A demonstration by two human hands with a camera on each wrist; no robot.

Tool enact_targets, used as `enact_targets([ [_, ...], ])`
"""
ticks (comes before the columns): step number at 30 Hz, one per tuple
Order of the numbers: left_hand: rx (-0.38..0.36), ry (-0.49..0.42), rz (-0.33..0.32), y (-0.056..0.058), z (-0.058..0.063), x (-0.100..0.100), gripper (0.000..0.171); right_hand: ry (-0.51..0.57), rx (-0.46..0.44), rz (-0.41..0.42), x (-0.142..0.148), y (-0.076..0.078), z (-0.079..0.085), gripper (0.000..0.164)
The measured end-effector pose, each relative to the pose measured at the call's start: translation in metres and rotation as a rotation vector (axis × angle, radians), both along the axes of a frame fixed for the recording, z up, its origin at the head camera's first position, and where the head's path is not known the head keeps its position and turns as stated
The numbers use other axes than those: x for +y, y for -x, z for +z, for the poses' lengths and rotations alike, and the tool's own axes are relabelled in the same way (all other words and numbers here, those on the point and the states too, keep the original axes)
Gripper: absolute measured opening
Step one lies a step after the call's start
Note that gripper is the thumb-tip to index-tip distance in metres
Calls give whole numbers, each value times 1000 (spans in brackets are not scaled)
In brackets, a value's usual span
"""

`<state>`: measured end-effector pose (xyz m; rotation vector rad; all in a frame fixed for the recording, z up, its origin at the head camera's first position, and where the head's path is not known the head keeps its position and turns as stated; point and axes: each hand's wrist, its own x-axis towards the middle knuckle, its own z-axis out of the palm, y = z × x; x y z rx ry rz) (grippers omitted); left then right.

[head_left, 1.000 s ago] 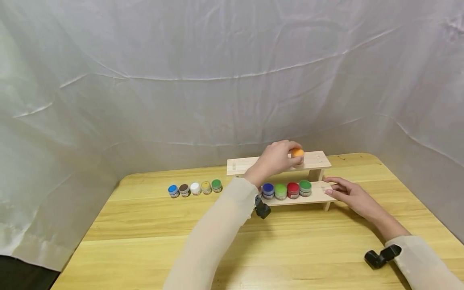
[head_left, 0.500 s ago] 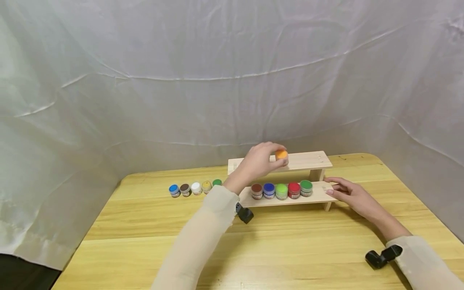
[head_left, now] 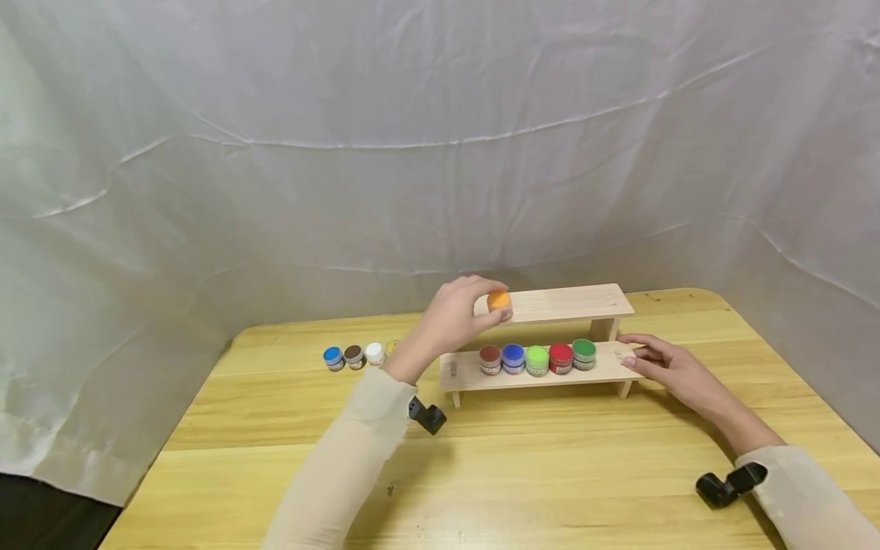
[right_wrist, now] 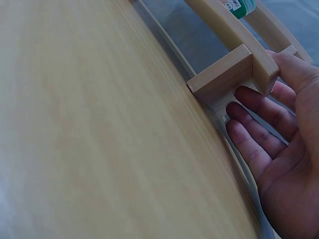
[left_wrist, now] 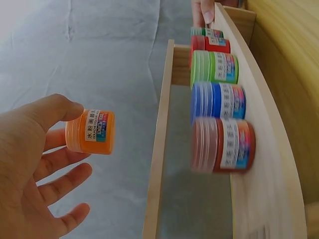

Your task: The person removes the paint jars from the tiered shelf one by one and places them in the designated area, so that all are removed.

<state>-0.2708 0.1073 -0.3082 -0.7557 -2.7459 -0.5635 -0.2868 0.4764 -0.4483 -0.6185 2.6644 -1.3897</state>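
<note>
My left hand [head_left: 447, 315] pinches an orange paint jar [head_left: 499, 300] between thumb and index finger, over the left end of the rack's upper board [head_left: 564, 304]. In the left wrist view the other fingers spread away from the jar. On the lower board [head_left: 608, 368] of this wooden two-step rack stand brown [head_left: 490, 359], blue [head_left: 512, 357], light green [head_left: 537, 360], red [head_left: 561, 357] and dark green [head_left: 583, 354] paint jars, side by side. My right hand [head_left: 677, 374] grips that board's right end, thumb on top, fingers below beside the leg [right_wrist: 227, 74].
Left of the rack, more paint jars stand in a row on the wooden table [head_left: 275, 428]: blue [head_left: 333, 357], dark brown [head_left: 354, 356], white [head_left: 374, 354] and a partly covered yellow one [head_left: 391, 347]. A grey curtain [head_left: 412, 153] hangs behind the table.
The left hand has carried the orange jar leftward along the upper board, uncovering the brown jar and the rack's left end. Its arm now hides the row's green jar. My right hand stays put.
</note>
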Motion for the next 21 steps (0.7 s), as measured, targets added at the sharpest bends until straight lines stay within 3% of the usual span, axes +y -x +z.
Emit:
enact_targets([
  [13,6,-10,9,-16,1,-39,40,35,-3,11,4,1,-1,49],
  [21,-7,-2,38,-28,0,-73,38,35,-6,9,4,1,-2,50],
])
